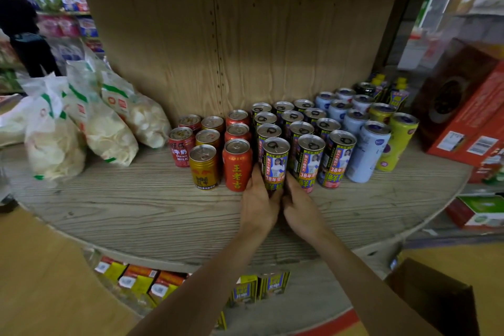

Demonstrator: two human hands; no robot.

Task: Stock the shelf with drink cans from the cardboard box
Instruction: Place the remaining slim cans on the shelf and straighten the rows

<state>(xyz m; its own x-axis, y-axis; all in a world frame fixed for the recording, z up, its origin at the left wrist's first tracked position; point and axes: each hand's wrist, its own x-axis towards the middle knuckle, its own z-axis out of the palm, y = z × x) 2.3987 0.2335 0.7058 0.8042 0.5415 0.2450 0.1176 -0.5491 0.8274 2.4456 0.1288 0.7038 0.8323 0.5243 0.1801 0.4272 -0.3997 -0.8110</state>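
Wood-grain shelf (136, 213) is loaded with upright drink cans. One black can (275, 161) is gripped low down from both sides. The left hand (257, 204) is curled round its left flank and the right hand (300, 207) round its right flank, with the hands nearly touching below the label. The black can is upright, base on the shelf, at the front of the leftmost black row. More black cans are lined up behind it, and two further black rows are set just right of it.

A red can (236, 165) with yellow characters is just left of the black can, with left-hand fingers wedged between the two. A gold can (204, 166) is placed left of that, and a milk can (181, 146) further left and back. Pale blue cans (368, 153), then yellow-green cans (398, 142), are ranked right of the black rows.

Snack bags (109, 128) are piled well left of the black can, and a red carton (463, 117) is parked far right. Of the cardboard box (436, 300), only a brown corner is seen, well below and right of the black can; contents cannot be told. Small cartons (141, 281) are seen on the level below.
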